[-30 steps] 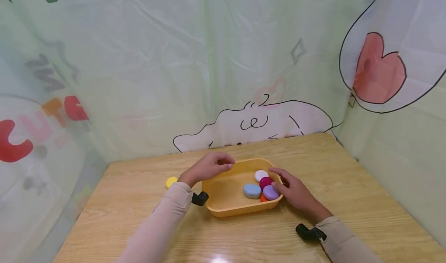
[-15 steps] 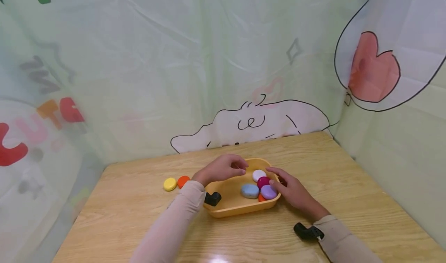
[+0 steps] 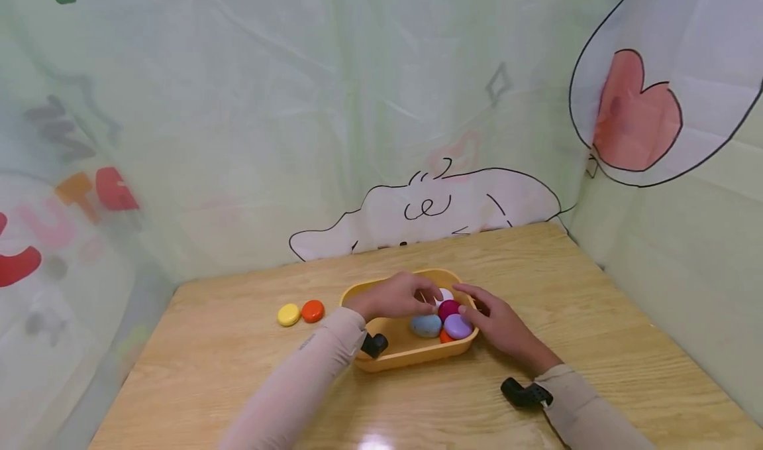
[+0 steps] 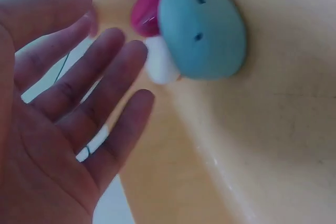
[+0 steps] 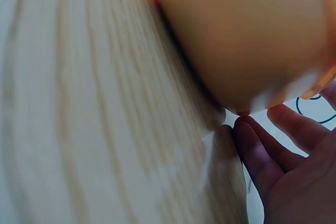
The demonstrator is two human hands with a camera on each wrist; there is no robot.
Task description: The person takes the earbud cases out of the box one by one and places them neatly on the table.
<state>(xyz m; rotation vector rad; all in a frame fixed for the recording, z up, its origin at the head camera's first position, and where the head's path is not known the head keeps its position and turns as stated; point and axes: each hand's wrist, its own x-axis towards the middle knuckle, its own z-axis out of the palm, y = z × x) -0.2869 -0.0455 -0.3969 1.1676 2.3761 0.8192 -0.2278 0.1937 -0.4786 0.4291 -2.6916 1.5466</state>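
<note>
A yellow plastic tray (image 3: 411, 356) holds several smooth rounded pieces at its right end. Among them are a light blue oblong piece (image 4: 205, 30) with two dark marks, a white piece (image 3: 446, 295), a magenta piece (image 3: 449, 309), a purple piece (image 3: 457, 327) and a partly covered orange piece (image 3: 446, 337). Over the tray, my left hand (image 3: 396, 296) reaches toward the white piece, fingers loosely bent and apart with nothing in them. My right hand (image 3: 497, 321) holds the tray's right end, thumb over the rim and fingers against the outer wall (image 5: 247, 51).
Left of the tray, a yellow disc (image 3: 289, 315) and an orange disc (image 3: 312, 311) lie side by side on the wooden table (image 3: 197, 370). A printed curtain (image 3: 268, 138) stands along the table's back and sides.
My left hand has moved right across the tray to the pieces, uncovering the orange disc beside the yellow one. My right hand stays at the tray's right end.
</note>
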